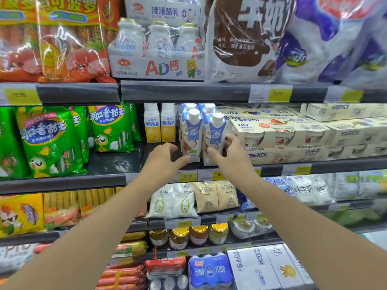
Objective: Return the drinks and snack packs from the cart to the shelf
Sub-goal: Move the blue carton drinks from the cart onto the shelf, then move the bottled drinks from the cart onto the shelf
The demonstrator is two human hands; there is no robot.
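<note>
While both arms reach to the dark shelf edge (270,167), the right hand (229,151) grips a blue-and-white capped drink carton (213,139); the left hand (167,156), fingers loosely spread, touches its twin carton (190,136) alongside.

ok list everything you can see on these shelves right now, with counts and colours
blue-and-white drink cartons: four, white caps, middle shelf centre, two in front, two behind
yellow-and-white drink cartons: two, middle shelf, left of the blue ones
green snack bags: several, middle shelf left
cream yoghurt multipacks: stacked, count unclear, middle shelf right
orange sausage packs: several, top shelf left
white bottle pack: one showing three bottles, top shelf centre
brown-and-white bag: one, top shelf right
jars: about four, gold lids, lower shelf
left hand: open, at the front left carton's base
right hand: wrapped around the front right carton
</note>
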